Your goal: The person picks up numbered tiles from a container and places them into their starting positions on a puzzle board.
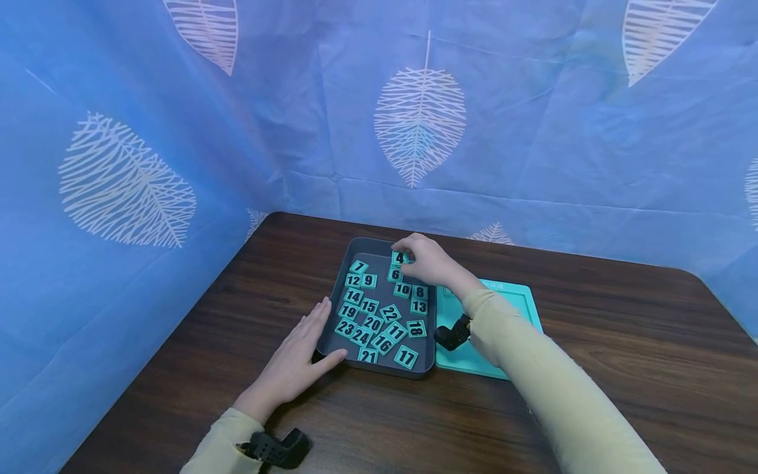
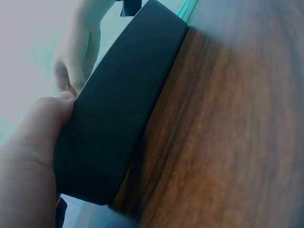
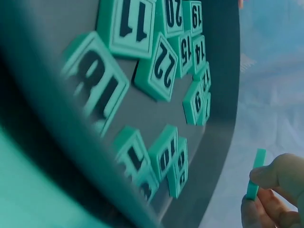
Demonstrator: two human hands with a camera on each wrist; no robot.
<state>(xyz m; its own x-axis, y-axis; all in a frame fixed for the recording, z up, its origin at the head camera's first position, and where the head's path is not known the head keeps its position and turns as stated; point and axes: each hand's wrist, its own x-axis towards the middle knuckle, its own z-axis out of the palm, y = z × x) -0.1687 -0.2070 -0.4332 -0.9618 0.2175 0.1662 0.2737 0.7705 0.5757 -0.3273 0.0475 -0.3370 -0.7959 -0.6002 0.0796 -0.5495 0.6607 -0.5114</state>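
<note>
While the left hand (image 1: 294,364) lies flat steadying the tray (image 1: 331,309), the right hand (image 1: 428,260) should lift its pinched tile (image 3: 255,174) straight from the far edge.

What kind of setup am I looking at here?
Probably a staged tabletop recording booth, not a lived-in room: blue leaf-print cloth screens a dark wooden table, which bears a grey tray of numbered teal tiles.

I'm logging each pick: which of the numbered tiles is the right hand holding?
The tile marked 4, at the tray's far edge. The right hand pinches it on edge, lifted, while the other tiles lie flat in the tray.
</note>
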